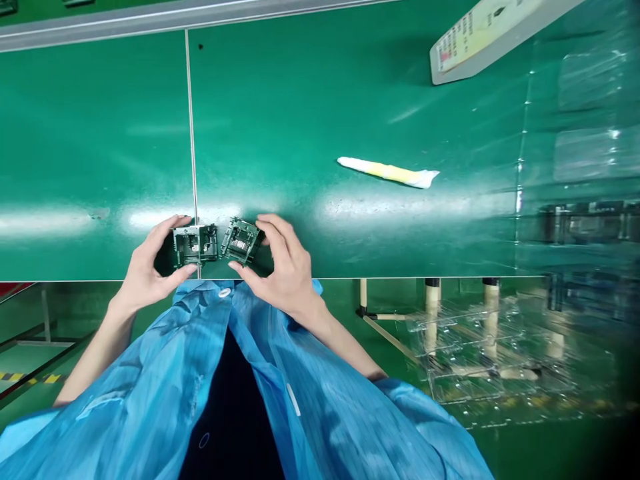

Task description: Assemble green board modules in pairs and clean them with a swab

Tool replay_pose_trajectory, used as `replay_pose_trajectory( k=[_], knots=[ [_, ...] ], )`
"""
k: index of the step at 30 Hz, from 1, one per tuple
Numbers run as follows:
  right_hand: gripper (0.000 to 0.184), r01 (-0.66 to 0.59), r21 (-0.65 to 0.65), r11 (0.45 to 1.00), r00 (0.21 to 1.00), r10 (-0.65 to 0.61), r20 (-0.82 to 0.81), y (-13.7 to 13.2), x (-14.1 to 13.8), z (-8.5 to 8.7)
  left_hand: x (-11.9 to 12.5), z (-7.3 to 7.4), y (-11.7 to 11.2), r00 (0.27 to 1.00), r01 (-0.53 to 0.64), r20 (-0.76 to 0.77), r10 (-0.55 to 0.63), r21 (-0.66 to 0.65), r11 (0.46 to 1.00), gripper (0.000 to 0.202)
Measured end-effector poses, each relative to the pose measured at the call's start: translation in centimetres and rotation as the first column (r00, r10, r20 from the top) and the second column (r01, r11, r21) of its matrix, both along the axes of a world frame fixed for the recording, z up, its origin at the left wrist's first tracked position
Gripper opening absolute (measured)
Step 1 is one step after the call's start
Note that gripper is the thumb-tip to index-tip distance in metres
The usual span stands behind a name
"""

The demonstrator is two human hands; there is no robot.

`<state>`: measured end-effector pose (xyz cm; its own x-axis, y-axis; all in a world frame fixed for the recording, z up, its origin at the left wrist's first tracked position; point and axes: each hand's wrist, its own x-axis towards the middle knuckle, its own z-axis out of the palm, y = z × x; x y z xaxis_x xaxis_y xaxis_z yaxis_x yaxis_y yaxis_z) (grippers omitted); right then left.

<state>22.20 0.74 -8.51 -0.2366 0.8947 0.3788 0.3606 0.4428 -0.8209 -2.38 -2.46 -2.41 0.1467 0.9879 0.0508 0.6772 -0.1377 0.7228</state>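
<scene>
My left hand (159, 261) has its thumb and fingers curved round a boxy dark green circuit board assembly (196, 245). Just right of it, my right hand (280, 267) grips a second circuit board assembly (241, 241) between thumb and fingers, this one tilted. The two assemblies sit side by side near the front edge of the green table, with a narrow gap or light contact between them; I cannot tell which. Small components show inside both frames. Their undersides are hidden.
A long white and yellow wrapped item (387, 172) lies on the green table (300, 100) to the right. Farther back stands a pale bin (450, 63) with a label. Clear plastic trays (465, 347) are stacked below the table's edge at right. A metal rail (125, 25) runs along the back.
</scene>
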Motion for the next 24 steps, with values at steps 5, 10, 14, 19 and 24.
replay_pose_trajectory(
  k=[5,10,14,19,24],
  knots=[
    [0.048,-0.142,-0.075,0.987,0.984,0.149,0.095,0.6,1.8,3.1,1.4,-0.1,0.8,0.980,-0.052,0.194,0.041,0.053,0.997,0.065],
    [0.052,-0.192,0.013,0.981,0.975,0.190,0.117,0.6,2.7,7.1,3.0,0.6,0.7,0.927,-0.074,0.373,0.033,0.096,0.993,0.065],
    [0.051,-0.174,0.163,0.971,0.957,0.128,0.259,0.6,2.5,8.8,3.5,0.9,0.6,0.919,-0.063,0.394,0.003,0.140,0.988,0.066],
    [0.056,-0.192,0.215,0.958,0.921,0.099,0.378,0.4,2.5,9.7,3.7,0.9,0.5,0.900,-0.018,0.434,-0.042,0.134,0.991,0.062],
    [0.057,-0.184,0.241,0.953,0.905,0.068,0.421,0.0,2.6,10.1,3.8,0.9,0.4,0.888,-0.014,0.458,-0.038,0.110,0.994,0.064]
  ],
)
